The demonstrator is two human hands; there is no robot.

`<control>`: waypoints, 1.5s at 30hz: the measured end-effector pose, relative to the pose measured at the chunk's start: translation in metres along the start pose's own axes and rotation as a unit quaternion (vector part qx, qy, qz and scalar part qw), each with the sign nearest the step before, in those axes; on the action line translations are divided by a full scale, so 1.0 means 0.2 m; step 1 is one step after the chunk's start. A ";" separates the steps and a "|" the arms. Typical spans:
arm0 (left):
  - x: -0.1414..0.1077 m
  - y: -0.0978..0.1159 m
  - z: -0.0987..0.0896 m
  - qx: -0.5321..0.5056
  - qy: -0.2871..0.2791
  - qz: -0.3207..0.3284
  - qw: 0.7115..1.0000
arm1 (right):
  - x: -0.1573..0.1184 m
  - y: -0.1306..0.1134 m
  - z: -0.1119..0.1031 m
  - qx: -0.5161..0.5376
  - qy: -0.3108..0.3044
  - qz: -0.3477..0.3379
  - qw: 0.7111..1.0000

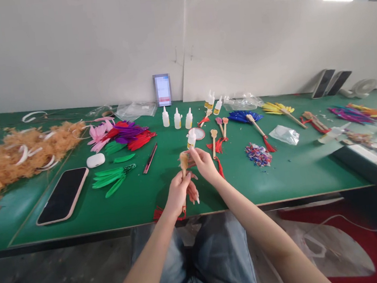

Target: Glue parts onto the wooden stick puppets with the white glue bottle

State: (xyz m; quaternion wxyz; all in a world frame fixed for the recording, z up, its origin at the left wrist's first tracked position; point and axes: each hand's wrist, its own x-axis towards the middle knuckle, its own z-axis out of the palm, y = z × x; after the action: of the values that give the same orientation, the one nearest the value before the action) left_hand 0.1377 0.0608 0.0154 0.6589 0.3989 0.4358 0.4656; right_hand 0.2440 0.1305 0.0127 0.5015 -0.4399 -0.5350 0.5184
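My left hand (179, 191) is closed around a wooden fan handle (184, 161), which is held upright over the front of the table. A red tassel (158, 213) hangs by its lower end. My right hand (203, 161) is closed at the handle's wider top, thumb in front and other fingers partly hidden behind. Just beyond those fingertips is a small white glue bottle (191, 138) with a yellow label. A round white-and-red dish (199, 134) sits behind it. To the right lies another wooden handle (214, 141) with a red tassel.
Green feathers (111, 177), a pen-like cutter (150, 158) and a phone (63, 195) lie left. Glue bottles (177, 119) stand behind. To the right are a blue feather fan (245, 116), colourful bits (258, 154), a yellow feather fan (277, 108) and a dark box (364, 164).
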 end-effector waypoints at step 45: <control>0.00 -0.02 0.00 0.058 0.000 -0.008 0.998 | -0.02 -0.02 -0.04 -0.379 0.063 -0.189 0.904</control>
State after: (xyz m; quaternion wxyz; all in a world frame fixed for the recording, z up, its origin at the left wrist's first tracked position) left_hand 0.1397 0.0597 0.0119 0.6385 0.4333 0.4649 0.4342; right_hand 0.2532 0.1266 0.0165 0.4189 -0.5189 -0.7313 0.1431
